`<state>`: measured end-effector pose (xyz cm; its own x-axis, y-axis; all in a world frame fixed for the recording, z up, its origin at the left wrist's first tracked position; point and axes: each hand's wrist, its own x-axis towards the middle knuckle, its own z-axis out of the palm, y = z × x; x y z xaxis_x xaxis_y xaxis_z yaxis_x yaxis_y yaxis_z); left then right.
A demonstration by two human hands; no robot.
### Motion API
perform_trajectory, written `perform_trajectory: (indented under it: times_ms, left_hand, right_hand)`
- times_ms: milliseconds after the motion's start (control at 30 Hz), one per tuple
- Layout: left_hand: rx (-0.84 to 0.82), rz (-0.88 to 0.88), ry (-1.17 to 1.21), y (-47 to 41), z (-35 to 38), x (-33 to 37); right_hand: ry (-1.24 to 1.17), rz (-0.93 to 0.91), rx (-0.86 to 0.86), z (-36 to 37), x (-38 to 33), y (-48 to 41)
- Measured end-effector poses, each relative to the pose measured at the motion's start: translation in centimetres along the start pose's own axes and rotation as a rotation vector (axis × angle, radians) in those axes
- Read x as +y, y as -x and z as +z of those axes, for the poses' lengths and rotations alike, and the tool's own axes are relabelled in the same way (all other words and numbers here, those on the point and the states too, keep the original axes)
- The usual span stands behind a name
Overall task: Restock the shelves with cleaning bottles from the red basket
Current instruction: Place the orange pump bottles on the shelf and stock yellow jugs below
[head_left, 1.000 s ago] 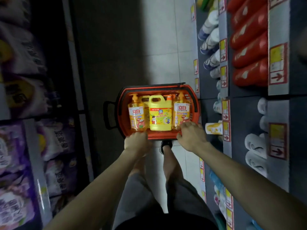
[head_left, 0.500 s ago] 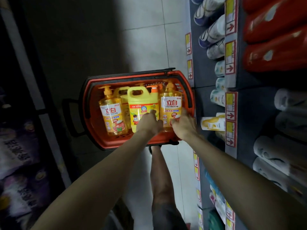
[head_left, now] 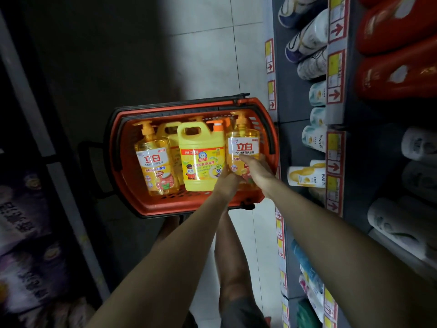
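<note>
Right grip (head_left: 256,170) wraps the pump bottle (head_left: 243,147) at the right end of the red basket (head_left: 151,209), fingers curled across its label, thumb hidden. Left grip (head_left: 227,182) is wedged between that bottle and the yellow jug (head_left: 201,157), fingertips buried, so closure is unclear. Both forearms stretch forward and down.

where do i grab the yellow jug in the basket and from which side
By the loop handle moulded into the top of the yellow jug, reaching down from above: it stands upright, pump bottles crowd both sides, and the handle is clear on top.
</note>
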<state>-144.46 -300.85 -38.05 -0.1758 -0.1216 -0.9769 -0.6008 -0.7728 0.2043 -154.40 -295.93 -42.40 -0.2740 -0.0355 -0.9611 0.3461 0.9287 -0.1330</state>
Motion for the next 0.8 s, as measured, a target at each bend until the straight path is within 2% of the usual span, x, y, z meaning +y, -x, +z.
perform_trajectory:
  times_ms: [133, 233, 467, 600, 800]
  left_hand:
    - [-0.001, -0.012, 0.039, -0.7, -0.9, -0.8]
    - [0.023, -0.033, -0.033, -2.8, -2.1, -2.4]
    - [0.081, -0.01, -0.047, -0.8, -2.9, -1.3]
    - [0.065, 0.044, -0.104, -0.8, -3.2, -1.2]
    - [0.096, 0.077, -0.099, -1.3, -3.8, -1.1]
  right_hand:
    - [-0.039, -0.022, -0.051, -0.4, 0.5, 0.6]
    - [-0.059, 0.001, -0.123, -0.9, 0.9, 0.8]
    - [-0.188, 0.077, -0.14, 0.8, 1.6, -0.3]
    - [-0.211, 0.041, -0.095, 1.3, 2.9, -1.4]
    - [-0.24, 0.016, -0.169, 1.0, 2.3, -0.5]
